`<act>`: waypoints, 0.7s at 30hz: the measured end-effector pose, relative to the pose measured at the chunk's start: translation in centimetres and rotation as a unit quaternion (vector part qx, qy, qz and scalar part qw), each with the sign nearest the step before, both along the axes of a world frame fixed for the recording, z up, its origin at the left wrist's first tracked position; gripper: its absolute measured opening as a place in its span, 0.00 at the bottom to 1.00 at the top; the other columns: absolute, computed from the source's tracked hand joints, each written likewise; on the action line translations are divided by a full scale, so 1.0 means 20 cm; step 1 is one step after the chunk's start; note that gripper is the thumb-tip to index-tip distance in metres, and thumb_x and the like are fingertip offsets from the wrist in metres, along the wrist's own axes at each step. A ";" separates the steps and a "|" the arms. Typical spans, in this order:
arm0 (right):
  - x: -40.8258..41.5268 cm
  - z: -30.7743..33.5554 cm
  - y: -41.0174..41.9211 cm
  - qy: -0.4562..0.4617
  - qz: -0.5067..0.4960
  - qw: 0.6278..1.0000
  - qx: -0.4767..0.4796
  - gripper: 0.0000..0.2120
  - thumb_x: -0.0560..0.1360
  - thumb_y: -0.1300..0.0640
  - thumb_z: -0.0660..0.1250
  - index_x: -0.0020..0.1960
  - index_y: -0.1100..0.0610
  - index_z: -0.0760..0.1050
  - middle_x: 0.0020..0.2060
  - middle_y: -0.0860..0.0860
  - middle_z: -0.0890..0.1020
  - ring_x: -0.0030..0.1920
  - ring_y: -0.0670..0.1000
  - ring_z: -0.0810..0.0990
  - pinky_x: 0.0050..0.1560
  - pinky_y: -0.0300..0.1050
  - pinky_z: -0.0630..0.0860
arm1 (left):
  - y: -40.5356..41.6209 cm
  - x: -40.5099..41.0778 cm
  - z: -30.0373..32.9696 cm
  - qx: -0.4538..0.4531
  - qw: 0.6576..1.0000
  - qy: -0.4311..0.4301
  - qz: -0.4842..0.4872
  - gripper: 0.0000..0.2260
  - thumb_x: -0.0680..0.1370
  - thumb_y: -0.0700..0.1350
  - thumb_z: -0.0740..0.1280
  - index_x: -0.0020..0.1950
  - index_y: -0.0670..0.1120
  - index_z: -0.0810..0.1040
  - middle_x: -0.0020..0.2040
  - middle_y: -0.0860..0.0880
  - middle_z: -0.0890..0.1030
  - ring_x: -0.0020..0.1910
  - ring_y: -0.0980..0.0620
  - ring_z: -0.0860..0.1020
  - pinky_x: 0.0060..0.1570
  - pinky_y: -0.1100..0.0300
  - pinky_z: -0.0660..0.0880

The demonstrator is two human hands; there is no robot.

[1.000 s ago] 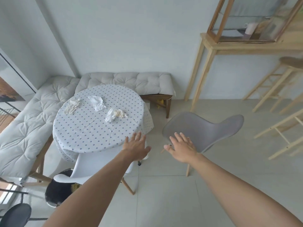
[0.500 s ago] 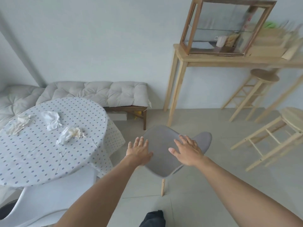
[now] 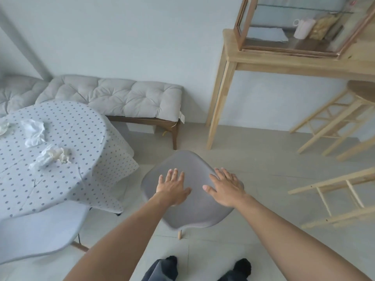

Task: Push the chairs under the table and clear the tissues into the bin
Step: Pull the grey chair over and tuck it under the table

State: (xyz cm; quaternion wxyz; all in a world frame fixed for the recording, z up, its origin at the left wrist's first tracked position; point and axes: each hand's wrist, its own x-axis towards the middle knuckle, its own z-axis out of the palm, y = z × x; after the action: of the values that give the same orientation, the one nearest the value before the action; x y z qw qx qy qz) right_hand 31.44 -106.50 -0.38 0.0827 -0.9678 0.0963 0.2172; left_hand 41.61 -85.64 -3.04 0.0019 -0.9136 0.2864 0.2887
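Reaching forward, both hands come over the grey chair, which stands on the tiled floor to the right of the round table, apart from its edge and not yet under it. In the head view, the only view, the left hand lies flat with fingers spread on the left part of the chair shell, and the right hand lies the same way near the right edge. Both palms are open and clamp nothing; the two hands are apart from each other. Whether they press on the shell or only hover just over it, I cannot tell.

The chair looks like a moulded shell on thin wooden legs, of which one shows below. I judge it light and stiff, with a smooth surface where a flat palm may slip. Better hold is probably at the rim of the backrest, fingers curled over the edge, so the push goes low and the legs slide instead of tipping.

A white chair stands at the near side of the table, partly below the dotted tablecloth. Three crumpled tissues lie on the cloth. They are soft and very light, so a loose pinch is enough for them. No bin is visible.
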 end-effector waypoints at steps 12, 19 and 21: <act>-0.11 -0.13 -0.43 0.088 0.276 0.956 0.035 0.33 0.83 0.34 0.48 0.80 0.54 0.60 0.81 0.56 0.60 0.81 0.56 0.53 0.79 0.57 0.52 | -0.34 -0.70 -0.06 0.027 0.977 0.039 0.207 0.34 0.84 0.66 0.47 0.84 0.48 0.46 0.85 0.44 0.44 0.83 0.42 0.44 0.80 0.36 0.47; -0.20 -0.25 -0.50 0.075 0.372 0.925 0.014 0.31 0.81 0.31 0.49 0.70 0.51 0.71 0.67 0.52 0.78 0.70 0.56 0.72 0.75 0.62 0.57 | -0.47 -0.95 -0.14 -0.003 0.970 0.034 0.241 0.35 0.83 0.69 0.44 0.80 0.47 0.59 0.78 0.42 0.67 0.78 0.38 0.61 0.75 0.40 0.60; -0.18 -0.27 -0.53 0.056 0.393 0.918 0.012 0.29 0.82 0.33 0.50 0.71 0.52 0.70 0.67 0.53 0.78 0.70 0.57 0.72 0.76 0.61 0.57 | -0.49 -0.96 -0.15 -0.002 0.975 -0.012 0.223 0.33 0.83 0.69 0.44 0.76 0.47 0.65 0.71 0.42 0.74 0.71 0.37 0.69 0.71 0.42 0.64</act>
State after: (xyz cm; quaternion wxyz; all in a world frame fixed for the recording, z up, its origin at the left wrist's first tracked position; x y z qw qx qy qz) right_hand 27.79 -117.07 -5.87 -0.0032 -0.9128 -0.2901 0.2876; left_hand 22.35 -95.46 -6.03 -0.0610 -0.9579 0.0765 0.2698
